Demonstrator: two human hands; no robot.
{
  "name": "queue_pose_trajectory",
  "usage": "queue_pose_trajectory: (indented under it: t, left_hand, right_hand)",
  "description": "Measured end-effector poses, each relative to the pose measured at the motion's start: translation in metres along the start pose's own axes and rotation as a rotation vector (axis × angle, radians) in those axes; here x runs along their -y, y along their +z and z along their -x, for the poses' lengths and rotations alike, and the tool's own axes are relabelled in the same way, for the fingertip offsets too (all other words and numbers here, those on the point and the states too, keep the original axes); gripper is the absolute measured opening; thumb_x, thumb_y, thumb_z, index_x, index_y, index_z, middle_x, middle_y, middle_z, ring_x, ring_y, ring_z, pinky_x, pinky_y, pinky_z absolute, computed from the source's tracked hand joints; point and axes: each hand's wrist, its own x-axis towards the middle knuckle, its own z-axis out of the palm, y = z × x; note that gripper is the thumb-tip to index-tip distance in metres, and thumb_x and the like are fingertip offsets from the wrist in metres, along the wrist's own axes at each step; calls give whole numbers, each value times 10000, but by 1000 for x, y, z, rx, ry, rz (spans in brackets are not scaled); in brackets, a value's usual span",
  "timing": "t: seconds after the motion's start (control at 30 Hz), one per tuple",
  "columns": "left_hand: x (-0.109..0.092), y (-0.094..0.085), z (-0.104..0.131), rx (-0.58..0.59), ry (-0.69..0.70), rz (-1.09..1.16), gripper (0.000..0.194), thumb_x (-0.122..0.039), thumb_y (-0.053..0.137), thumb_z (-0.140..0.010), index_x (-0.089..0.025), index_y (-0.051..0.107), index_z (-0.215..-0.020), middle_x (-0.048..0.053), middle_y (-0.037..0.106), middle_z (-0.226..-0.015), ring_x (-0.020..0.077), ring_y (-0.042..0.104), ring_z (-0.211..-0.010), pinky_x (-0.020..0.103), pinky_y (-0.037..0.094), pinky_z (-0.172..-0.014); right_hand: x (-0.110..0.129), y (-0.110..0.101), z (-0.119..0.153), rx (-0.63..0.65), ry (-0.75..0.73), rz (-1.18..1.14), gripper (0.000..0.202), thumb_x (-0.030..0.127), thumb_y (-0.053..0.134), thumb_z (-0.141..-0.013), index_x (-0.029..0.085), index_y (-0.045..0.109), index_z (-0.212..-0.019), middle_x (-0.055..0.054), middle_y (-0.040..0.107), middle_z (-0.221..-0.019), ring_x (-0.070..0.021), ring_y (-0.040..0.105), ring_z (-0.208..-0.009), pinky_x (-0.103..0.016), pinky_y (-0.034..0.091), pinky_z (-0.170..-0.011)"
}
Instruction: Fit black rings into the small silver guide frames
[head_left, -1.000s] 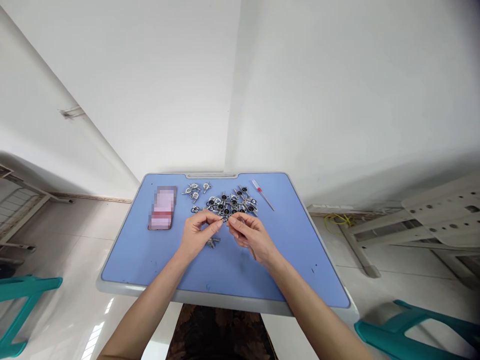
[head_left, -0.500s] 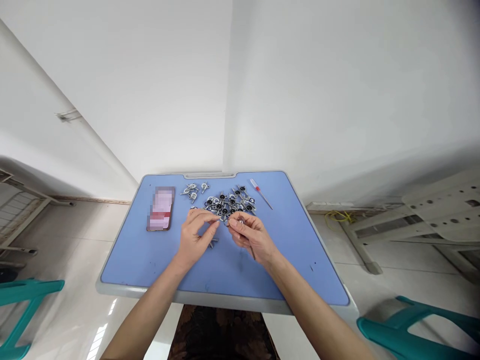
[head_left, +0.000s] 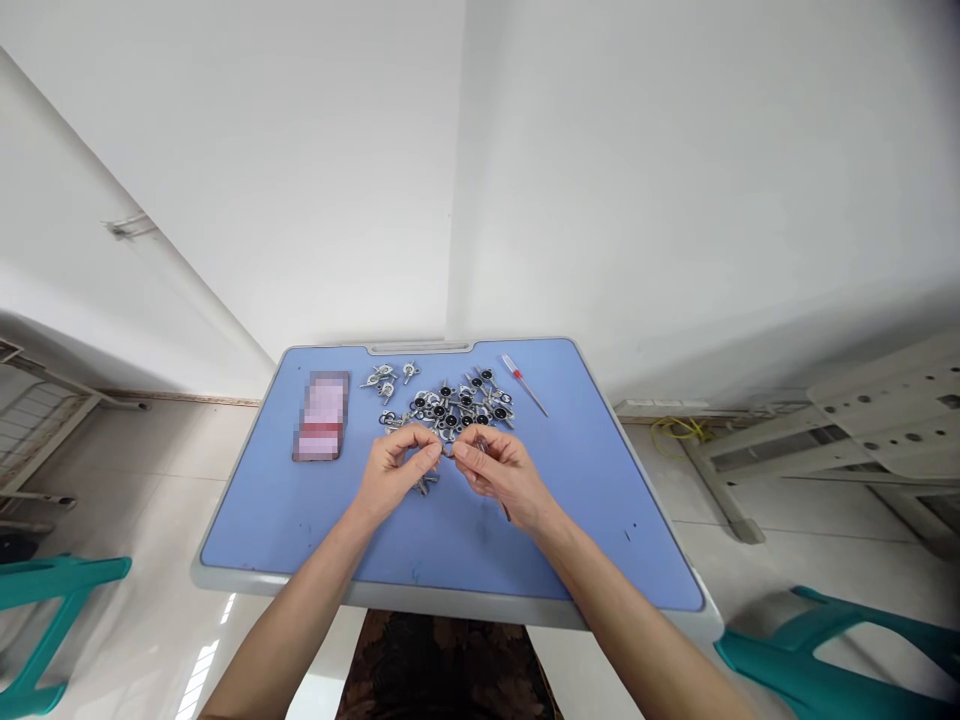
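My left hand (head_left: 396, 472) is closed in a pinch, thumb against forefinger. Facing it, my right hand (head_left: 504, 470) also pinches, and the fingertips of both nearly meet at a tiny piece (head_left: 448, 452) too small to name. A thin dark shaft (head_left: 507, 513) sticks out below my right palm; it looks like a screwdriver, its handle mostly hidden by the fingers. Just beyond my hands lies a pile of small metal parts with black round centres (head_left: 465, 402). Several loose metal parts (head_left: 426, 485) lie beside my left thumb.
A smaller group of silver metal parts (head_left: 385, 377) lies at the back left of the blue table (head_left: 300, 540). A phone (head_left: 322, 415) rests at left, and a screwdriver with a clear and red handle (head_left: 524, 383) at back right. Green stools (head_left: 817, 660) flank the table.
My left fingertips have moved slightly right to meet the tiny piece at my right fingertips. The small gap between the hands has narrowed. The screwdriver stays in my right hand.
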Motion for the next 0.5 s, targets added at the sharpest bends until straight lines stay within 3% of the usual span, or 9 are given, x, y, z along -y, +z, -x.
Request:
queue_pose_trajectory:
  t: [0.5]
  left_hand:
    - [3,1,1,-61,70,-69,151,-291,585,-826,-186,595,-718,-4,532,-665,127,500,-664,271,411,-647]
  right_hand:
    - [-3,-1,-2,15,5,-21,299,419,740,-698,167,585,-740,95,371,-467,-22,229,-382,-187,149,-360]
